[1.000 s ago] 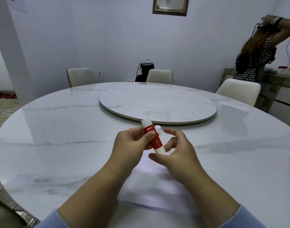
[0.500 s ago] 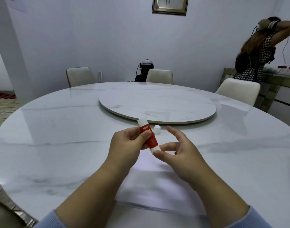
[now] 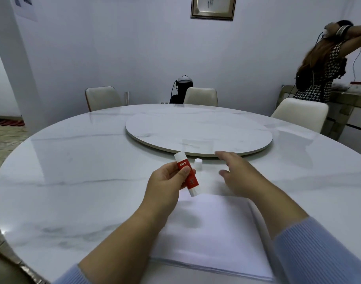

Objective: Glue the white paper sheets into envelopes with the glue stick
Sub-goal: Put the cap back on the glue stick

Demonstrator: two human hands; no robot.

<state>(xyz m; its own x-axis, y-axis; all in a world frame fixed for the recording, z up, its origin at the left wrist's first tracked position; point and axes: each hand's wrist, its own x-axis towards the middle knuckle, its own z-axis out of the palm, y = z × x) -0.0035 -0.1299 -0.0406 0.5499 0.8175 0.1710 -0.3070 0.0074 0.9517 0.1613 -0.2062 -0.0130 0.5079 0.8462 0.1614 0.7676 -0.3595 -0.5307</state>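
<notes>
While the left hand (image 3: 167, 181) grips the glue stick (image 3: 187, 176), the right hand (image 3: 240, 177) spreads wide above the marble table (image 3: 73, 181).

Left hand: I am seeing my left hand (image 3: 165, 181) gripping the glue stick (image 3: 187, 177), thumb lying across its red label, the stick tilting above the table.
Right hand: my right hand (image 3: 240, 177) is hovering with fingers spread and blurred, holding nothing.
Cap: a small white cap (image 3: 198, 163) is standing on the round marble table (image 3: 73, 181), just beyond the stick.
Paper: a stack of white paper sheets (image 3: 212, 232) is lying under both forearms.
Background: a person (image 3: 323, 66) is standing at the far right.
</notes>
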